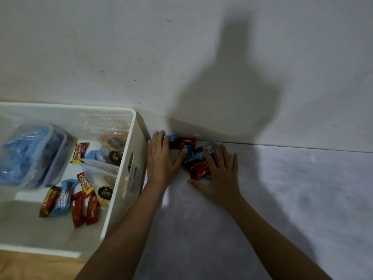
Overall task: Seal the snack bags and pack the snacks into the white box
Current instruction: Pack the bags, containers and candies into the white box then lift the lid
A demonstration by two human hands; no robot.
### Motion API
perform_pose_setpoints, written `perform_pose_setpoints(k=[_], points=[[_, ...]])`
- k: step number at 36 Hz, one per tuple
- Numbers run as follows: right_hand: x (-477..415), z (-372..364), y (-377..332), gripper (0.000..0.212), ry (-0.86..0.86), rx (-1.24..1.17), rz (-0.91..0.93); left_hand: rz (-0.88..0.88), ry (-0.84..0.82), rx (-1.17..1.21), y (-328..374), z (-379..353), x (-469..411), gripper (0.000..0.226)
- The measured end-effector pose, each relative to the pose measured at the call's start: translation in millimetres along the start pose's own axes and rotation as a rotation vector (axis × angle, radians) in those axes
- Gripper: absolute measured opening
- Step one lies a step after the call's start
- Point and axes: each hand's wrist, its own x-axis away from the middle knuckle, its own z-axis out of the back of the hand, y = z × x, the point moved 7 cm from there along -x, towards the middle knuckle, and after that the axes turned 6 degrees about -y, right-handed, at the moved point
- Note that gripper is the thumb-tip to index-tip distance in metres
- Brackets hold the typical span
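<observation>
Both open hands, left (161, 160) and right (220, 174), flank the snack pile (193, 158) beside the white box (139, 126).

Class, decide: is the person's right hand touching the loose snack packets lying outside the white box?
Touching. The head view shows the right hand with fingers laid over the snack packets.

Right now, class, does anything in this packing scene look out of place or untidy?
Yes. A heap of red and blue snack packets lies outside the white box, jumbled against the wall, between the left hand and right hand. Inside the box, loose packets lie scattered at angles.
</observation>
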Motion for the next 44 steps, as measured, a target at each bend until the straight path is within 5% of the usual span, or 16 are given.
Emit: perform_pose_setpoints(k=[10,31,44], points=[[-18,-4,12,0.084,-0.139,-0.017,0.072,-0.115,-0.019,-0.025,8,-6,-3,0.064],[7,20,41,0.051,0.086,-0.079,0.07,-0.241,0.032,-0.274,25,-23,3,0.044],[0,26,39,0.044,0.031,-0.101,0.074,-0.151,-0.102,0.023,24,-30,5,0.046]])
